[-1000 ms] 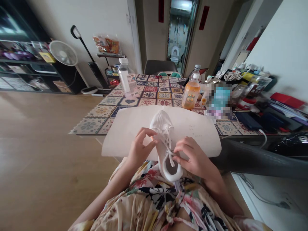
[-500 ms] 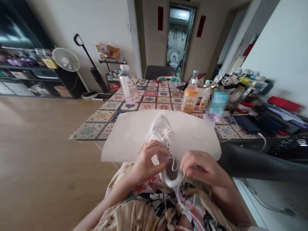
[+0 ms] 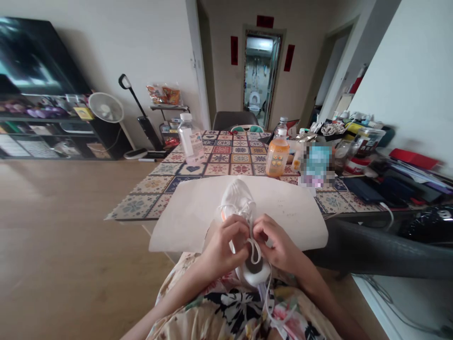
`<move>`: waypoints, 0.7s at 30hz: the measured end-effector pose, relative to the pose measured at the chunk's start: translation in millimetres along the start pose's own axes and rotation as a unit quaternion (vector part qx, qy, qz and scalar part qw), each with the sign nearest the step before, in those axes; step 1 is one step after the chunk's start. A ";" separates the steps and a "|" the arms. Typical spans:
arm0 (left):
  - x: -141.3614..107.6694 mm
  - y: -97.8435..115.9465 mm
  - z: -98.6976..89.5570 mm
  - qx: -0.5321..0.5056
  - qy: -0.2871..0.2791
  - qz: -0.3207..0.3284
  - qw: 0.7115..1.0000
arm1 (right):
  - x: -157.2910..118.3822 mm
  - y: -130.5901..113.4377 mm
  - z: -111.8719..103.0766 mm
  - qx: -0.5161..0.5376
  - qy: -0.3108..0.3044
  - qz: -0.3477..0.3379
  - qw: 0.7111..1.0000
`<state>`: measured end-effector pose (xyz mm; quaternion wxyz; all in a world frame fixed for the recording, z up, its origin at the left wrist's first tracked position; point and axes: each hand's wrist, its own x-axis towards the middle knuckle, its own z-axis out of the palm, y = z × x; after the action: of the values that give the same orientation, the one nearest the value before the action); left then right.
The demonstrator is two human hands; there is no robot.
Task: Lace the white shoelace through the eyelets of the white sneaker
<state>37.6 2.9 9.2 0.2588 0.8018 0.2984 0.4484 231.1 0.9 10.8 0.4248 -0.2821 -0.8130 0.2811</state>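
A white shoe [image 3: 238, 192] lies on the large white sheet, its toe away from me and its heel over my lap. White shoelace [image 3: 255, 255] hangs in a loop over its opening, and a long end trails past the heel onto my floral clothing. My left hand [image 3: 229, 241] curls over the shoe's left side, its fingers closed at the lace by the eyelets. Opposite, my right hand [image 3: 276, 242] pinches at the lace on the right side. The fingertips of both hands nearly meet and hide the exact grip and the eyelets.
Under the shoe, the white sheet [image 3: 187, 212] covers the near edge of a patterned table [image 3: 141, 198]. Beyond it stand a clear bottle [image 3: 191, 141] and an orange drink bottle [image 3: 277, 156]. Clutter, including a dark tablet-like object [image 3: 364, 191], fills the right side.
My right hand has moved left and inward from beside the heel to the eyelets, close to my left hand. The left hand stays at the shoe. The camera view has tilted up slightly.
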 end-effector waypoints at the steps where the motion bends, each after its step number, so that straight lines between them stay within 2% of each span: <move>1: 0.8 -0.4 0.8 -0.002 0.006 -0.001 1.000 | 0.4 0.2 0.2 0.000 -0.005 0.000 1.000; 4: 3.0 -1.2 3.3 -0.010 0.019 -0.011 1.000 | 1.3 0.3 -0.8 -0.001 -0.022 -0.006 1.000; 9: 5.2 -1.7 5.1 -0.027 0.025 -0.035 0.999 | 2.9 4.0 0.3 0.017 0.001 -0.026 1.000; 13: 4.7 -4.3 4.5 -0.061 0.044 -0.053 0.996 | 3.5 6.9 0.8 0.008 -0.008 -0.024 1.000; 21: -0.4 -11.9 1.8 -0.130 0.017 -0.062 0.989 | 2.6 6.7 1.6 0.026 -0.015 0.007 1.000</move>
<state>36.1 10.6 0.1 0.3828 0.7335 0.2910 0.4803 230.0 7.0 6.7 0.4180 -0.2722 -0.8097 0.3091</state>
